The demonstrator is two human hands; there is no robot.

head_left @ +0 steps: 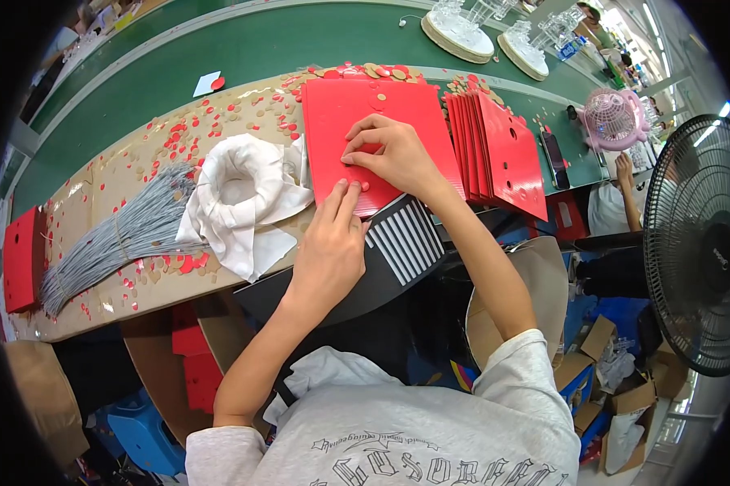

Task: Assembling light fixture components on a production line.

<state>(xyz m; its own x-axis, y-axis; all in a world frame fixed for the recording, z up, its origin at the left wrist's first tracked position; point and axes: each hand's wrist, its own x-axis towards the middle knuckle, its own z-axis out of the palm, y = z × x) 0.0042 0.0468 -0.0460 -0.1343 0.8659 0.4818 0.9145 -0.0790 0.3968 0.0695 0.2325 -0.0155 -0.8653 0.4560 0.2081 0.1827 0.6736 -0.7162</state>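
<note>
Red sheet pile (332, 105) at ctr of frame, w/ both hands on or just over it. L hand (330, 247): fingers straight & pressed together, tips on the pile's lwr edge; thumb hidden, so can't tell if it grips anything. R hand (393, 154): above it, fingers bent, thumb & fingertips drawn close at the pile's middle; can't tell if anything's pinched btwn. Small red disc (365, 186) just beside L fingertips; tan disc (381, 96) nr the pile's top.

Black slotted piece (341, 292) juts out below the pile, lwr ctr. Right of pile: leaning row of red folded pcs (511, 154), then dark phone (554, 158). Left of pile: white cloth ring (227, 158), next to grey tie bundle (126, 235), w/ red block (25, 259) at far left. Red & tan discs scattered over brown covering on green counter (284, 40). Pink fan (612, 119) upper right, big black fan (701, 251) at right edge.
</note>
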